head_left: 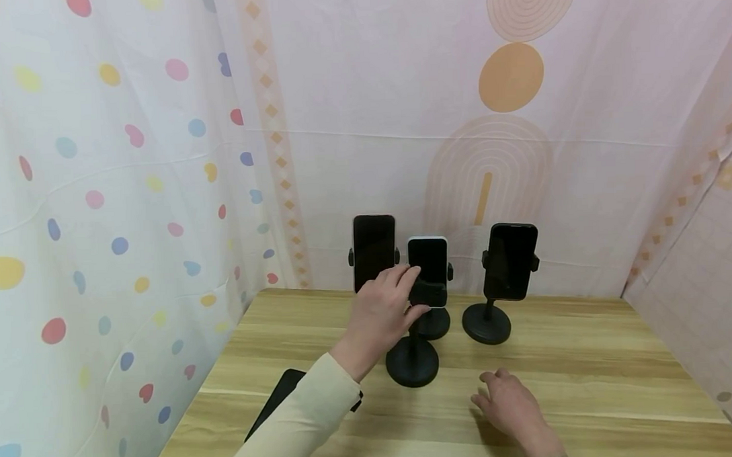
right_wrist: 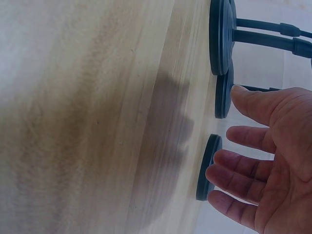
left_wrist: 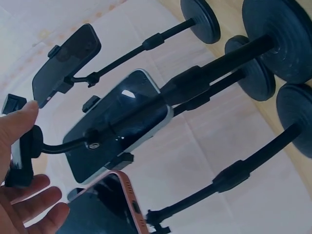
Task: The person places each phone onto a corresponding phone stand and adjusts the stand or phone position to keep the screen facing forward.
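A black phone stand with an empty clamp (head_left: 427, 293) rises from a round base (head_left: 412, 365) near the table's middle. My left hand (head_left: 378, 315) holds that clamp, thumb on one side and fingers on the other, as the left wrist view shows at the clamp (left_wrist: 23, 156). Right behind it, a white-edged phone (head_left: 427, 256) sits upright in another stand. My right hand (head_left: 513, 408) hovers low over the table's front right, holding nothing. In the right wrist view its fingers (right_wrist: 239, 183) are spread and loosely bent.
Two more stands hold dark phones, one at back left (head_left: 374, 245) and one at right (head_left: 512, 260). On the wooden table (head_left: 589, 368), a black phone (head_left: 280, 396) lies at front left, partly hidden by my left sleeve. Patterned curtains (head_left: 361, 87) hang behind and at the sides.
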